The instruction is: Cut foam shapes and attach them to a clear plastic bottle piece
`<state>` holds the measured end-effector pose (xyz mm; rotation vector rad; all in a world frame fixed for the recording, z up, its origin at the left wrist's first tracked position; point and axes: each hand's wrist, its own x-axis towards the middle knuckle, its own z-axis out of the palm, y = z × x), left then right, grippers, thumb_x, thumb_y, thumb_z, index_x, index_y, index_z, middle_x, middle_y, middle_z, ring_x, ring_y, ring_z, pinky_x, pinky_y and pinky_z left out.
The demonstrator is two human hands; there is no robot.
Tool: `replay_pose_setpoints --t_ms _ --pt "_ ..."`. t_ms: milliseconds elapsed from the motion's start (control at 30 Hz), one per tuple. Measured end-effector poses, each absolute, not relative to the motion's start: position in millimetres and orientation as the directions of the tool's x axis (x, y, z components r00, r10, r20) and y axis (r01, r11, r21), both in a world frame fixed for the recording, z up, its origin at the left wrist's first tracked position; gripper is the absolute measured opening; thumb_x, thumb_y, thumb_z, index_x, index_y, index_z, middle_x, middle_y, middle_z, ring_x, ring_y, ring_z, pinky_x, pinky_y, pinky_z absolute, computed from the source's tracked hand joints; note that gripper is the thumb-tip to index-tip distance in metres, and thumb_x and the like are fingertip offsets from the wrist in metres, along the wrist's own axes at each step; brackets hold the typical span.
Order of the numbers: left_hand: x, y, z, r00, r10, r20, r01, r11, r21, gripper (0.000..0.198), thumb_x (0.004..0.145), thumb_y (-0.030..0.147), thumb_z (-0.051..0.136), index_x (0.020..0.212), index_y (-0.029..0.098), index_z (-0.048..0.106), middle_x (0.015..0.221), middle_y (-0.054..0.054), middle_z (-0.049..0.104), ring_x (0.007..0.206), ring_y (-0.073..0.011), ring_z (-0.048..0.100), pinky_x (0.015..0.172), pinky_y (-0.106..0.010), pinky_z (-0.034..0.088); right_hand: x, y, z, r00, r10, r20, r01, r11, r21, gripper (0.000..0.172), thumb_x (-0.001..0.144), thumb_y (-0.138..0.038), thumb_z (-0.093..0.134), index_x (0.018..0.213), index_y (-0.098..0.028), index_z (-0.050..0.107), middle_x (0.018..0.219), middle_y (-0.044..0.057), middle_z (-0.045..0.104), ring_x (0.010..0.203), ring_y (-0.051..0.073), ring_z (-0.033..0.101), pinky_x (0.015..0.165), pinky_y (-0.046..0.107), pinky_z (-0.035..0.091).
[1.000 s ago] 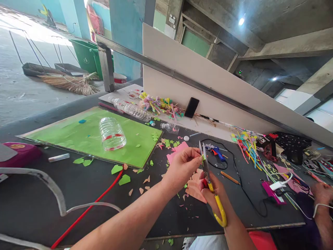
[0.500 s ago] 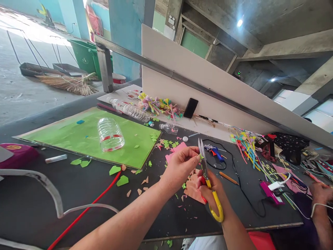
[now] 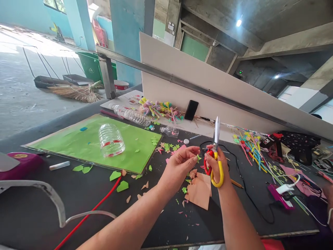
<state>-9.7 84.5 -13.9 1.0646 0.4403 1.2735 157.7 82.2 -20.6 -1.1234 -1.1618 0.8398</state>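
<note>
Between the thumb and fingertips of my left hand (image 3: 180,165) is a small green paper star (image 3: 198,158). My right hand (image 3: 217,161) grips scissors (image 3: 216,133) by their red and yellow handles, blades pointing up and apart from the star. Below my hands lies a stack of orange-pink paper (image 3: 199,192) with ragged cut edges. Cut green stars (image 3: 170,147) and a pink paper sheet (image 3: 177,152) are on the dark table just beyond my left hand. Green paper scraps (image 3: 122,186) and small orange offcuts lie to the left.
A clear cut bottle (image 3: 111,140) stands on a green sheet (image 3: 80,147) at left. A phone (image 3: 191,110) leans on the white board. Pipe cleaners (image 3: 249,146), a purple power strip (image 3: 281,197) and cables lie right. Another person's arm (image 3: 329,196) shows at the right edge.
The scissors have moved up and right, away from the star, and their blades now look closed. My left hand stays nearly in place with the star. More of the orange-pink paper shows.
</note>
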Motion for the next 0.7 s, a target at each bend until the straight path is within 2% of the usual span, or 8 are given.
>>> replay_pose_setpoints --t_ms 100,233,400,700 --pt "-6.9 83.9 -15.3 0.31 0.92 0.24 -0.474 -0.07 0.878 0.018 0.079 0.028 0.07 0.071 0.015 0.061 0.121 -0.011 0.063 0.113 -0.0242 0.059 0.093 -0.034 0.046 160.5 78.0 -28.7 0.179 0.952 0.25 -0.186 0.282 -0.941 0.034 0.077 -0.028 0.073 0.106 -0.028 0.056 0.07 -0.006 0.056 0.052 0.008 0.052 0.049 0.02 0.046" --pt "-3.2 83.4 -18.3 0.317 0.909 0.27 -0.35 -0.153 0.924 0.018 0.079 0.029 0.068 0.071 0.015 0.061 0.119 -0.011 0.063 0.109 -0.0237 0.06 0.09 -0.033 0.048 161.8 66.8 -33.1 0.082 0.938 0.336 -0.292 0.345 -0.892 0.035 0.076 -0.029 0.075 0.106 -0.027 0.057 0.075 -0.004 0.061 0.058 0.009 0.055 0.054 0.022 0.048" --pt "2.0 85.7 -24.9 0.36 0.879 0.313 -0.239 -0.237 0.942 0.017 0.081 0.028 0.065 0.071 0.015 0.062 0.118 -0.011 0.064 0.108 -0.0239 0.06 0.092 -0.034 0.046 159.5 58.2 -30.5 -0.006 0.957 0.292 -0.246 0.281 -0.928 0.038 0.075 -0.028 0.077 0.107 -0.03 0.056 0.081 -0.004 0.06 0.052 0.008 0.052 0.044 0.02 0.043" --pt "4.4 89.0 -28.3 0.428 0.851 0.305 -0.264 -0.205 0.942 0.016 0.082 0.026 0.064 0.071 0.015 0.06 0.119 -0.011 0.065 0.106 -0.0235 0.062 0.09 -0.034 0.048 158.8 59.3 -29.6 0.006 0.96 0.279 -0.098 0.279 -0.955 0.038 0.072 -0.028 0.078 0.104 -0.029 0.057 0.076 -0.005 0.059 0.046 0.007 0.051 0.041 0.021 0.04"
